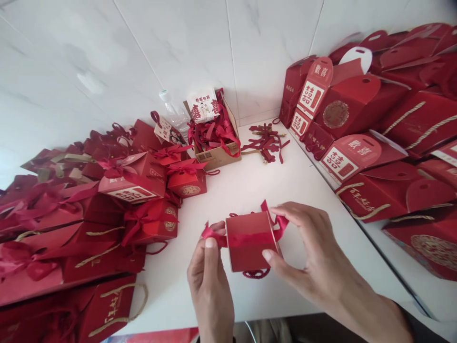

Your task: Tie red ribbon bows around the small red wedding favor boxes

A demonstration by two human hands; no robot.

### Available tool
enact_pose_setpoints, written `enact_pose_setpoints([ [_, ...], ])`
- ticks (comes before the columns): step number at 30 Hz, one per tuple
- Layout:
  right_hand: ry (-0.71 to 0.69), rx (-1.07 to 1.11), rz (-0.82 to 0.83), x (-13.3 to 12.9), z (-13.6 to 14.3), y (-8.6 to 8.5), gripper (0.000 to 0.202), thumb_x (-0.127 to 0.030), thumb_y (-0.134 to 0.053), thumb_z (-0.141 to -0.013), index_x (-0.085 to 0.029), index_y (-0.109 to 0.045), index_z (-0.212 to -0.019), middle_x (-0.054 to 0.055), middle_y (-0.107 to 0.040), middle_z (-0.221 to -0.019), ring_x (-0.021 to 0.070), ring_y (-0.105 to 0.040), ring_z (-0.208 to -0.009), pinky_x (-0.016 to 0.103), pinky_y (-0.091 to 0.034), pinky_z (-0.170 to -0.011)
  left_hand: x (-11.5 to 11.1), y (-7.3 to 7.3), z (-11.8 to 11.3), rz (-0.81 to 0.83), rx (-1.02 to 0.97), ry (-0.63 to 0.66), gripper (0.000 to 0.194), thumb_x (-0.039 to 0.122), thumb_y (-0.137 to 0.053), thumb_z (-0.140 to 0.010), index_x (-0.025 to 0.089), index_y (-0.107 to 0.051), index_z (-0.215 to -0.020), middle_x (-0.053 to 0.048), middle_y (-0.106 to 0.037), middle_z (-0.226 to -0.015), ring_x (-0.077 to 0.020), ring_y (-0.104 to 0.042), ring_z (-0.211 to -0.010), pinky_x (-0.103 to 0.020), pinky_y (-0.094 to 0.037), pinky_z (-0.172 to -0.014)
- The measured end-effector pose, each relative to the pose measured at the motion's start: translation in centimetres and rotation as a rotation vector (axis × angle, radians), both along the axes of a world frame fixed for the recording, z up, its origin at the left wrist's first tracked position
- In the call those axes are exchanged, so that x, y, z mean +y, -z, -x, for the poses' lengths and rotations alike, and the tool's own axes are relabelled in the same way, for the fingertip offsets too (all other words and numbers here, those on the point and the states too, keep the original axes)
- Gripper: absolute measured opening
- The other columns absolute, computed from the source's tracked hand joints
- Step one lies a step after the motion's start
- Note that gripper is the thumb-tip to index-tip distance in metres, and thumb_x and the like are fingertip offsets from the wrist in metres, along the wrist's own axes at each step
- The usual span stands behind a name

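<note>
A small red box [250, 259] is held up over the white table, with a crimson ribbon [246, 239] lying across its face. My left hand [210, 267] pinches one end of the ribbon at the box's left side. On the right, my right hand [310, 243] has its thumb on the box's lower right edge and its fingertips at the ribbon's other end. A dark red cord ornament [256, 274] shows below the box.
Red gift boxes with bows [134, 178] crowd the left. More red boxes [357, 107] are stacked at the right. A cardboard box [217, 156] of ribbons, a clear bottle [173, 110] and knotted red ornaments [266, 143] stand or lie near the tiled wall.
</note>
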State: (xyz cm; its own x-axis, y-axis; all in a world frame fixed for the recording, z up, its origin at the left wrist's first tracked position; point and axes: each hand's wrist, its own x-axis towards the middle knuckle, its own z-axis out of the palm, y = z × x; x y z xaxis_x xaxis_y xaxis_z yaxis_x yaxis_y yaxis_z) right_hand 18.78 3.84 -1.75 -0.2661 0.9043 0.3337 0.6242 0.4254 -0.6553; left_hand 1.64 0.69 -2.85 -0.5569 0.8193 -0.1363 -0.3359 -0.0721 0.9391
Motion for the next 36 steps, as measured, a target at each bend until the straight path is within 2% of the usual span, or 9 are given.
enact_pose_setpoints([
  [4, 0.032, 0.034, 0.022, 0.4, -0.3, 0.6, 0.056, -0.029, -0.06, -0.093, -0.032, -0.039, -0.144, 0.009, -0.05, -0.143, 0.0302, -0.047, -0.134, 0.048, -0.048, -0.107, 0.7, 0.6, 2.5, -0.017, -0.116, -0.219, 0.018, 0.037, -0.072, -0.092, 0.022, -0.076, -0.083, -0.001, -0.077, -0.088, -0.0156, -0.072, -0.086, -0.03, -0.059, -0.084],
  [7, 0.025, 0.09, 0.13, 0.1, -1.4, 0.6, 0.058, -0.04, -0.065, -0.093, -0.035, -0.041, -0.145, 0.007, -0.052, -0.145, 0.0309, -0.049, -0.136, 0.046, -0.051, -0.105, -0.1, 1.4, 5.1, 0.063, -0.239, -0.325, 0.018, 0.034, -0.068, -0.093, 0.022, -0.075, -0.082, 0.001, -0.076, -0.085, -0.0131, -0.069, -0.075, -0.028, -0.06, -0.075],
  [11, 0.033, 0.199, 0.435, -0.1, -2.3, 0.3, 0.048, -0.057, -0.057, -0.097, -0.037, -0.05, -0.14, 0.006, -0.058, -0.142, 0.0302, -0.065, -0.117, 0.037, -0.06, -0.078, -2.1, 1.9, 5.1, 0.151, -0.273, -0.032, 0.042, 0.055, -0.064, -0.09, 0.018, -0.08, -0.098, -0.014, -0.076, -0.117, -0.0293, -0.069, -0.113, -0.044, -0.058, -0.095],
  [14, -0.047, 0.213, 0.594, 0.2, -2.5, 0.1, 0.033, -0.058, -0.051, -0.101, -0.033, -0.061, -0.121, 0.006, -0.068, -0.121, 0.0243, -0.069, -0.09, 0.03, -0.051, -0.056, -2.9, 1.6, 2.9, 0.127, -0.155, 0.113, 0.046, 0.055, -0.067, -0.089, 0.02, -0.079, -0.117, -0.012, -0.071, -0.133, -0.03, -0.058, -0.133, -0.04, -0.048, -0.109],
  [17, -0.107, 0.204, 0.622, 0.6, -2.7, -0.2, 0.031, -0.059, -0.05, -0.102, -0.03, -0.061, -0.101, 0.002, -0.068, -0.1, 0.018, -0.06, -0.07, 0.028, -0.04, -0.049, -2.4, 1.0, 1.5, 0.03, -0.081, 0.06, 0.039, 0.048, -0.066, -0.094, 0.027, -0.074, -0.125, -0.008, -0.074, -0.128, -0.0235, -0.065, -0.122, -0.034, -0.052, -0.102],
  [21, -0.007, 0.248, 0.646, 0.8, -3.8, -0.4, 0.036, -0.061, -0.048, -0.101, -0.029, -0.062, -0.101, -0.002, -0.059, -0.075, 0.0143, -0.044, -0.053, 0.027, -0.035, -0.046, -1.0, -0.1, 1.4, -0.108, -0.131, -0.002, 0.04, 0.034, -0.075, -0.089, 0.033, -0.07, -0.129, -0.002, -0.079, -0.104, -0.0176, -0.073, -0.098, -0.031, -0.057, -0.09],
  [26, 0.228, 0.27, 0.569, 1.6, -6.3, 0.9, 0.038, -0.063, -0.053, -0.097, -0.027, -0.059, -0.088, 0.0, -0.058, -0.073, 0.0183, -0.053, -0.061, 0.028, -0.041, -0.05, -0.4, -0.4, 1.3, -0.014, -0.236, -0.023, 0.026, 0.032, -0.081, -0.085, 0.024, -0.078, -0.11, -0.003, -0.078, -0.096, -0.0154, -0.074, -0.093, -0.028, -0.058, -0.09],
  [32, 0.475, 0.186, 0.387, 0.8, -6.3, 1.2, 0.039, -0.063, -0.06, -0.088, -0.027, -0.063, -0.101, 0.009, -0.072, -0.105, 0.0314, -0.066, -0.098, 0.035, -0.049, -0.064, -1.1, 0.2, 0.6, 0.073, -0.136, -0.055, 0.024, 0.041, -0.089, -0.076, 0.025, -0.078, -0.091, 0.001, -0.077, -0.092, -0.0107, -0.068, -0.078, -0.02, -0.054, -0.071],
  [36, 0.126, 0.219, 0.708, -0.1, -3.8, 0.4, 0.048, -0.066, -0.049, -0.097, -0.025, -0.06, -0.076, 0.003, -0.063, -0.069, 0.0195, -0.054, -0.062, 0.031, -0.039, -0.055, -1.2, 0.1, 0.6, 0.091, 0.025, -0.031, 0.028, 0.048, -0.081, -0.083, 0.026, -0.076, -0.098, 0.002, -0.074, -0.089, -0.0106, -0.064, -0.077, -0.021, -0.051, -0.074],
])
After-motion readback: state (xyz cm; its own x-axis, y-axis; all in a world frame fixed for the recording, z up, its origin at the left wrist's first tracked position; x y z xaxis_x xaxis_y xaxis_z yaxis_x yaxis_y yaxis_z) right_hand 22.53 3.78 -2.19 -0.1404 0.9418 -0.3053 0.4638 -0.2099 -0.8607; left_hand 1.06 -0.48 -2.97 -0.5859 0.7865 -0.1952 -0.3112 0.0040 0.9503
